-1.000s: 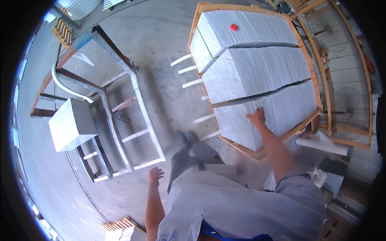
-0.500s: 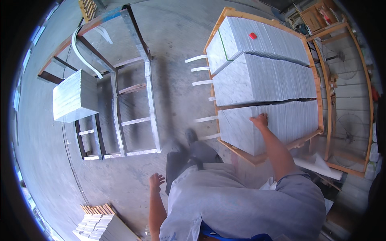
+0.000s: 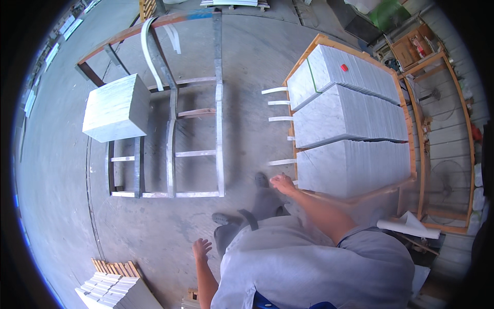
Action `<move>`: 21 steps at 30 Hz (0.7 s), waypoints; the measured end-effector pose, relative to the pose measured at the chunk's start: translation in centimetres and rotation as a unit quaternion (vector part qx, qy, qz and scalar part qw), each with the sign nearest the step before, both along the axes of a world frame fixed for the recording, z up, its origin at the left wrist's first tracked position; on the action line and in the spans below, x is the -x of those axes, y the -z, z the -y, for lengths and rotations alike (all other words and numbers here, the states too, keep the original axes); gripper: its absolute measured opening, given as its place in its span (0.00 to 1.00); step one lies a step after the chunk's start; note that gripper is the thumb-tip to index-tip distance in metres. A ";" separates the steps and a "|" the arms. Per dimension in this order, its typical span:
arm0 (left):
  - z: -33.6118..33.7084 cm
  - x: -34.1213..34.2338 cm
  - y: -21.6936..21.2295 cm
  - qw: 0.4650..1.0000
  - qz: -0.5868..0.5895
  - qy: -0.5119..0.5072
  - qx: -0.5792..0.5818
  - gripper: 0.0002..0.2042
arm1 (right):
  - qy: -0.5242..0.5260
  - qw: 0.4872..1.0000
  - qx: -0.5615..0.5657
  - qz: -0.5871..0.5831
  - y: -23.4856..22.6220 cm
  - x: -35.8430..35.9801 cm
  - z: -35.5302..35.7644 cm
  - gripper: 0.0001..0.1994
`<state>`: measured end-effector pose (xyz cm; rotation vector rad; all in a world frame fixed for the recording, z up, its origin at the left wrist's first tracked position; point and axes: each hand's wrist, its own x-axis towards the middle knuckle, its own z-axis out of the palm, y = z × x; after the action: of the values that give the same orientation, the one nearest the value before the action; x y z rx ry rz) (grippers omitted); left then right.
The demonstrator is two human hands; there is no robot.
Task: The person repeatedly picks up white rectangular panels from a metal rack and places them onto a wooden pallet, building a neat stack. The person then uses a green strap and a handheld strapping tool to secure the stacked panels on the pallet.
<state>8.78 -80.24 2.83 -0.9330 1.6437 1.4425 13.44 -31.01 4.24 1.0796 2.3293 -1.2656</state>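
Note:
Low at my side, my left hand [image 3: 202, 248] hangs over the concrete floor, its fingers spread and nothing in them. My right hand [image 3: 281, 184] is in the air just left of the nearest block of slabs, with its fingers loosely bent and no object visible in it. That block, grey-white stone slabs [image 3: 323, 167], stands on edge in a wooden crate [image 3: 410, 129]. Two more rows, the middle slabs [image 3: 319, 116] and the far slabs [image 3: 309, 77], stand behind it. A small red piece [image 3: 344, 67] sits on the far row, which a green strap [image 3: 312, 77] crosses.
To the left stands a metal frame rack [image 3: 220, 129] carrying a shorter stack of pale slabs [image 3: 116, 110]. White straps [image 3: 280, 119] stick out from the crate's left side. More slabs [image 3: 116, 291] lie at lower left. A wooden frame [image 3: 471, 134] is at the right.
My right hand has come off the top of the nearest slabs and swung left, beside the crate. My view and body have shifted, and my feet now stand apart. My left hand still hangs low.

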 end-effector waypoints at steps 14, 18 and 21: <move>26.2 -5.9 -0.4 0.988 0.020 -0.148 0.051 0.25 | -0.025 0.989 0.037 0.142 2.1 0.8 18.6 0.17; 26.9 -5.9 -0.6 0.979 0.014 -0.200 0.036 0.24 | -0.072 0.982 0.054 0.163 2.5 5.1 22.2 0.16; 27.4 -4.9 -0.8 0.970 0.000 -0.241 0.019 0.23 | -0.099 0.983 0.053 0.148 2.5 9.8 25.5 0.14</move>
<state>13.73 -107.68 3.63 -1.4264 1.5090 1.7254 3.68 -56.55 1.74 0.9055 2.0652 -1.0615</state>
